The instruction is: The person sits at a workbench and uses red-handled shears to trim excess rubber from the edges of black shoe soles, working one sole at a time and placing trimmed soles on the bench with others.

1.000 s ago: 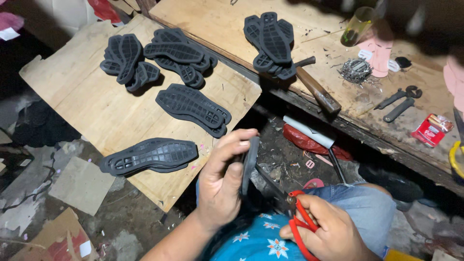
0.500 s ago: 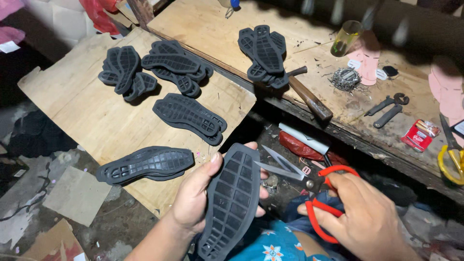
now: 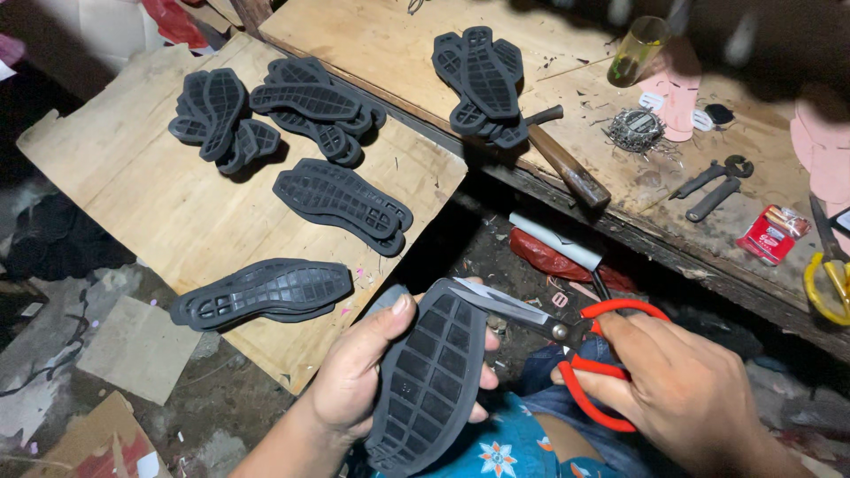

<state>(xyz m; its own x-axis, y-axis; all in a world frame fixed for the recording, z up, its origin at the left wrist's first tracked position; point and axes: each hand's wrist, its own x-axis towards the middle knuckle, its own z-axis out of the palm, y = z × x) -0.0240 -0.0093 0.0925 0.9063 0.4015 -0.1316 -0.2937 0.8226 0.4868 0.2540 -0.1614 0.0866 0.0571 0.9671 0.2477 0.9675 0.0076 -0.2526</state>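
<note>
My left hand [image 3: 359,372] grips a black rubber shoe sole [image 3: 431,372], tread side up, thumb on its upper edge. My right hand [image 3: 677,389] holds red-handled scissors [image 3: 567,341]. Their blades are slightly apart and rest at the sole's top right edge. Both hands are low in the view, above my lap in blue floral cloth [image 3: 505,447].
Several more black soles lie in piles on a wooden board [image 3: 142,190], with one pile [image 3: 482,80] on the workbench [image 3: 372,44]. The bench also holds a hammer [image 3: 567,164], pliers [image 3: 713,186], a glass [image 3: 639,49], a nail heap [image 3: 633,128] and yellow-handled scissors [image 3: 828,274].
The sole has turned from edge-on to tread facing up. The scissors have come from low beside my lap up to the sole's top edge. The view shifted slightly.
</note>
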